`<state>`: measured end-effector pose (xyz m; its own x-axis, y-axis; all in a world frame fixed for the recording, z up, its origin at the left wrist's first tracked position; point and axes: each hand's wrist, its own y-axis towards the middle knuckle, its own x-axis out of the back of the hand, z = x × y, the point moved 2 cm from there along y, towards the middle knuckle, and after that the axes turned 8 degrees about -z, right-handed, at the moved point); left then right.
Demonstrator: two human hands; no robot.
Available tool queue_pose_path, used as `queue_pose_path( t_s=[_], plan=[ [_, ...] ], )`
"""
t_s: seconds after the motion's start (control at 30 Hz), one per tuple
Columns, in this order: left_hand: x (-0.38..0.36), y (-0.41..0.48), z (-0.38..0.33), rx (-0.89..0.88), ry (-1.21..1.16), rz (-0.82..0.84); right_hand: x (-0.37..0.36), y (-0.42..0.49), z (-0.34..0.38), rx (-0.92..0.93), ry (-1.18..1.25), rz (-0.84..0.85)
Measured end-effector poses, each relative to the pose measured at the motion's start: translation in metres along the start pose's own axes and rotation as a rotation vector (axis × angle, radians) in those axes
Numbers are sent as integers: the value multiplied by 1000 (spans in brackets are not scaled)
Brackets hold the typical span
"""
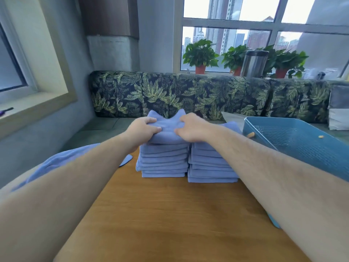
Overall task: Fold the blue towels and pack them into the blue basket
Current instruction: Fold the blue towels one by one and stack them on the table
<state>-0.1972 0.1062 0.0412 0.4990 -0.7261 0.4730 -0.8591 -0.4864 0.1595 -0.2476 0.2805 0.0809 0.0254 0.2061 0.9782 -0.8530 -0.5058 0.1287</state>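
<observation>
Two stacks of folded blue towels stand side by side on the wooden table: the left stack and the right stack. On top of the left stack lies a folded blue towel with its far corners sticking up. My left hand grips its left side and my right hand grips its right side. The blue basket sits to the right of the stacks, its inside showing no towels. An unfolded blue towel lies at the table's left, partly hidden by my left forearm.
A leaf-patterned sofa back runs behind the table. Potted plants and a metal flask stand on the window sill beyond. A grey-and-white cushion sits at the far right.
</observation>
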Motion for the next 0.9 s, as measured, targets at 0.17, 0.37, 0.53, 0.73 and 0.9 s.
queue_pose_path(
  t_s=[0.17,0.37,0.53,0.73,0.9],
  plan=[
    [-11,1,3,-200,554,-238,-18,13,0,58,-239,-60],
    [-43,-10,10,-476,760,115,-52,2,11,147,-297,-64],
    [-34,-11,13,-484,629,20,-39,-11,18,182,-332,-219],
    [25,-61,16,-516,552,-140,-31,-58,68,322,-145,-360],
    [94,-96,75,-371,623,-191,-70,-79,139,425,-16,-274]
  ],
)
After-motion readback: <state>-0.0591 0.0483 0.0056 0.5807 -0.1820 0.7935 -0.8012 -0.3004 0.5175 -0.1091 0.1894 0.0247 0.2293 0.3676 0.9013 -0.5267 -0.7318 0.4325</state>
